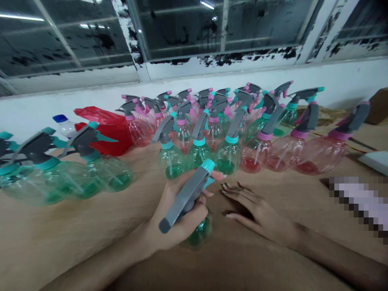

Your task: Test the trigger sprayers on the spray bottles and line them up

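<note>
My left hand (176,216) is wrapped round a green spray bottle (198,232) with a grey and teal trigger head (188,194), holding it just above the brown table (75,230). My right hand (257,210) lies flat on the table just to the right of the bottle, fingers stretched out and holding nothing. Right behind both hands stands a row of green spray bottles (200,151), with pink spray bottles (273,149) beside and behind them.
Several more green bottles (60,173) lie at the left. A red plastic bag (109,129) and a bottle with a blue cap (62,123) sit by the white wall. A cardboard box (378,105) and a white flat object (374,161) are at the right.
</note>
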The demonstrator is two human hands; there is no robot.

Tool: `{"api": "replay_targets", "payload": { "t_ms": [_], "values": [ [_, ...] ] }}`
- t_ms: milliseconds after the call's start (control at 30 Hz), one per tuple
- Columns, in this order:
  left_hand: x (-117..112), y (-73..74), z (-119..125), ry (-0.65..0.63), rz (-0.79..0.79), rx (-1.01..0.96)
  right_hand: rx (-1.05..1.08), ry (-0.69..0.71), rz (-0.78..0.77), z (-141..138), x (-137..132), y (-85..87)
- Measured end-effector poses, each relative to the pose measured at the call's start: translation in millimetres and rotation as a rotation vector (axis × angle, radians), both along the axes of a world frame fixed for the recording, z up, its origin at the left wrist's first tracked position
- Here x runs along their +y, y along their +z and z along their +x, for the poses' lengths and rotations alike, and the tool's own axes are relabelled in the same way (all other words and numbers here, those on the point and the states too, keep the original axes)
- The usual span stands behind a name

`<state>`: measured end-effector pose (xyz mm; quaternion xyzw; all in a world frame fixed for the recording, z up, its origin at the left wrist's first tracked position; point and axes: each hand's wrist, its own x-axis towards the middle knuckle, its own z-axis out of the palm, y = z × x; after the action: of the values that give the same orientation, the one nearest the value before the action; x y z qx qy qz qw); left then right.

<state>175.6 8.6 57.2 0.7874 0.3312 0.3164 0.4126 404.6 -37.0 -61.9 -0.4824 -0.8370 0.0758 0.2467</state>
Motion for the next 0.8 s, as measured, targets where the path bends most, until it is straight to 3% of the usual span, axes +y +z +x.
{"api": "replay_targets", "payload": {
  "t_ms": [400, 800],
  "values": [
    [-2.6, 1.8, 1.8, -0.022, 0.002, -0.079, -0.032, -0.027, -0.055, -0.9, -0.3, 1.8],
    [-1.7, 3.8, 1.0, -0.01, 0.078, -0.015, -0.003, -0.033, -0.038, -0.7, -0.4, 0.1]
  ]
}}
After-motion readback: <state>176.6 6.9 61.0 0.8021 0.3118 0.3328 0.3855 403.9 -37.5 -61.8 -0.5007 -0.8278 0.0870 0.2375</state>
